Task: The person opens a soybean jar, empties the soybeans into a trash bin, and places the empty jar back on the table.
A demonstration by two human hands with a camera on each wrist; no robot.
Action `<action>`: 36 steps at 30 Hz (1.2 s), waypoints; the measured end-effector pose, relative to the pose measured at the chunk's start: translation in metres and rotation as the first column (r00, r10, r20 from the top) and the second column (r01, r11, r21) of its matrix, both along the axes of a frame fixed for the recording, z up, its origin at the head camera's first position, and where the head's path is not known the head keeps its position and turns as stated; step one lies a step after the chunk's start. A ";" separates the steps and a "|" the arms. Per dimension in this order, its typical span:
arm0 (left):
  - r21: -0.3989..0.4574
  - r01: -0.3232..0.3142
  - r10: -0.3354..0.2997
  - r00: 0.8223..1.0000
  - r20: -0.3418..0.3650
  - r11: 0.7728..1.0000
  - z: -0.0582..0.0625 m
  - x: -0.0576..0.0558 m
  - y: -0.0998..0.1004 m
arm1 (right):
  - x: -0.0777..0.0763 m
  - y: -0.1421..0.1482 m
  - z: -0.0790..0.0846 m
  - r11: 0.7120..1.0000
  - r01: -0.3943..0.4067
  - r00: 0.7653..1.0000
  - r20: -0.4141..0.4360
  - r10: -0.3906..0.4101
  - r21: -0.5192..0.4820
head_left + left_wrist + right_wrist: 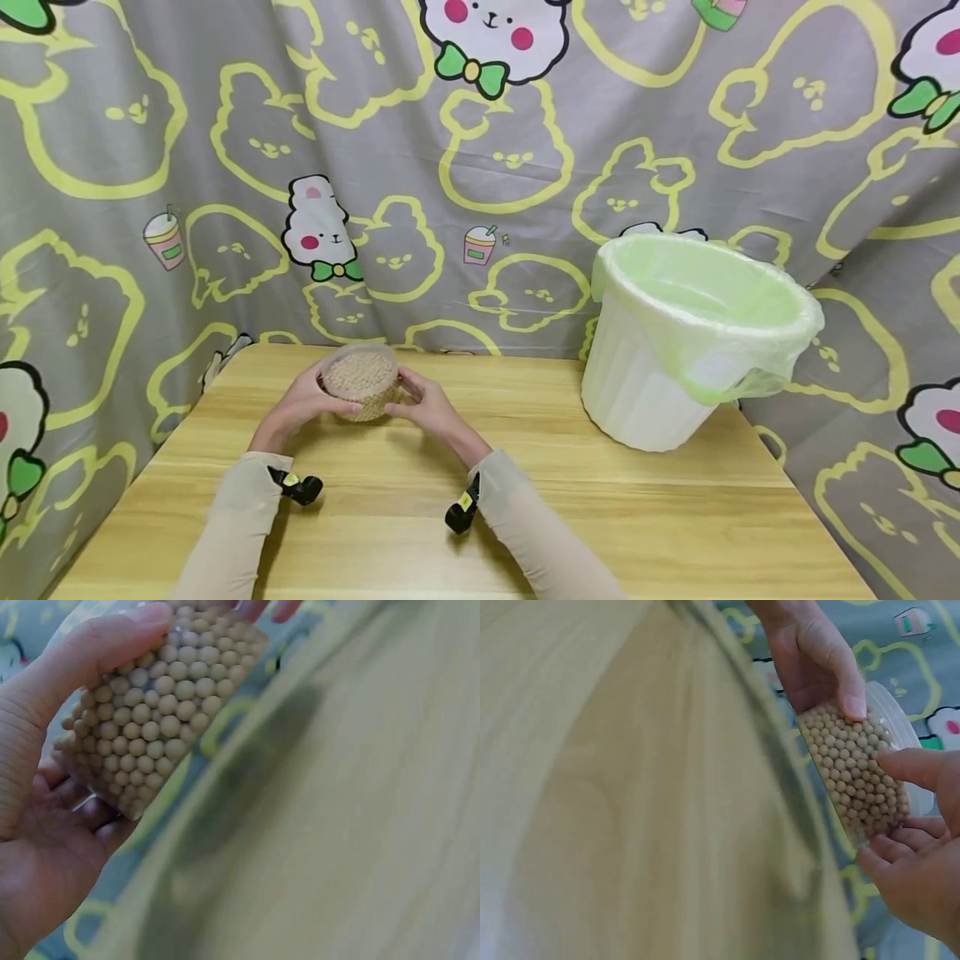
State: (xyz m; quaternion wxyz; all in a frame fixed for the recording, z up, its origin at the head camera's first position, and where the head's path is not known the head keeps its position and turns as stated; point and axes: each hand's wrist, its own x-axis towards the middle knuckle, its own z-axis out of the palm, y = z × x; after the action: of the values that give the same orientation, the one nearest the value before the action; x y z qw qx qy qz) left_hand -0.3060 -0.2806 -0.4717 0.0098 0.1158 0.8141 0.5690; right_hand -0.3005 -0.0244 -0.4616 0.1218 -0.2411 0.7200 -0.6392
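Both hands hold a clear plastic tub point(360, 383) filled with small round beige balls, near the far left of the table. The left hand point(307, 402) grips its left side; in the left wrist view, the thumb lies across the wall and other fingers point(79, 810) curl below. On the opposite side, the right hand point(429, 407) grips the tub, its thumb on the front wall in the right wrist view. A translucent rim or lid point(900, 724) shows at the top. The tub appears held just above the tabletop, with a shadow below it.
A white ribbed bin point(637, 375) with a pale green liner bag point(757, 350) over its rim stands at the table's right. The wooden table point(390, 542) ends at a grey patterned curtain point(420, 167) behind and at both sides.
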 end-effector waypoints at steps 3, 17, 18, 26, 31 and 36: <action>0.031 -0.021 0.022 0.999 -0.033 0.999 0.013 -0.001 0.017 | 0.000 0.011 0.014 0.999 0.052 0.995 -0.090 -0.052 0.008; 0.282 0.063 -0.015 0.985 -0.172 0.957 0.083 0.015 0.120 | 0.007 0.086 0.080 0.977 0.134 0.952 -0.250 -0.174 -0.167; 0.295 0.084 -0.034 0.984 -0.172 0.952 0.087 0.016 0.127 | 0.008 0.093 0.083 0.976 0.136 0.953 -0.247 -0.176 -0.170; 0.230 0.209 -0.160 0.964 -0.213 0.951 0.108 0.017 0.170 | 0.011 0.140 0.097 0.980 0.159 0.950 -0.251 -0.186 -0.122; 0.141 0.234 -0.197 0.953 -0.232 0.962 0.109 0.011 0.190 | 0.010 0.161 0.098 0.981 0.170 0.949 -0.253 -0.187 -0.090; 0.136 0.204 -0.171 0.960 -0.223 0.970 0.103 0.005 0.203 | 0.010 0.174 0.102 0.981 0.186 0.949 -0.249 -0.195 -0.057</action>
State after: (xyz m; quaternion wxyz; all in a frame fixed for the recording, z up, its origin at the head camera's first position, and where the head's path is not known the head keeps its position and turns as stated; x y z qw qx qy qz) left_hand -0.3007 -0.0775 -0.3686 -0.0313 0.2522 0.7484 0.6126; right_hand -0.2903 0.1493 -0.3597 -0.0373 -0.2520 0.7390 -0.6237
